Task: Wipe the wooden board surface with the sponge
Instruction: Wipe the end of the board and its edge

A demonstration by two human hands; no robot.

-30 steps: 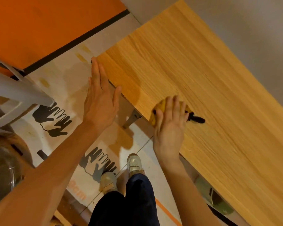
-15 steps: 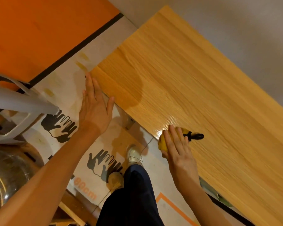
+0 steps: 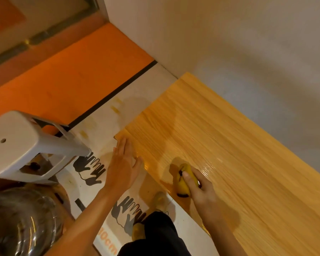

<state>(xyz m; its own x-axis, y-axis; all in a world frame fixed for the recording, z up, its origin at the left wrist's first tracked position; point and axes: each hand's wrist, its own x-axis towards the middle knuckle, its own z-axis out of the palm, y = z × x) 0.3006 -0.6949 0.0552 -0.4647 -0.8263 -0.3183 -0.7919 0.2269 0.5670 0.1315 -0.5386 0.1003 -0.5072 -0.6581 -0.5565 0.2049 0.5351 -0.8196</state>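
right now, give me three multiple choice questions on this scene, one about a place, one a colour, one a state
1. Where does the left hand rest?
A. on the near corner edge of the wooden board
B. on the grey stool
C. on the wall

2. What colour is the sponge?
A. blue
B. yellow
C. white

3. How is the right hand holding?
A. open, flat, holding nothing
B. fingers curled round the sponge on the board
C. lifted well clear of the board

Key: 1 A, the straight fingers lie along the board's corner edge, away from the grey stool. 2 B, the sponge shows yellow with a dark part. 3 B, the fingers wrap the sponge, which sits on the glossy board surface.
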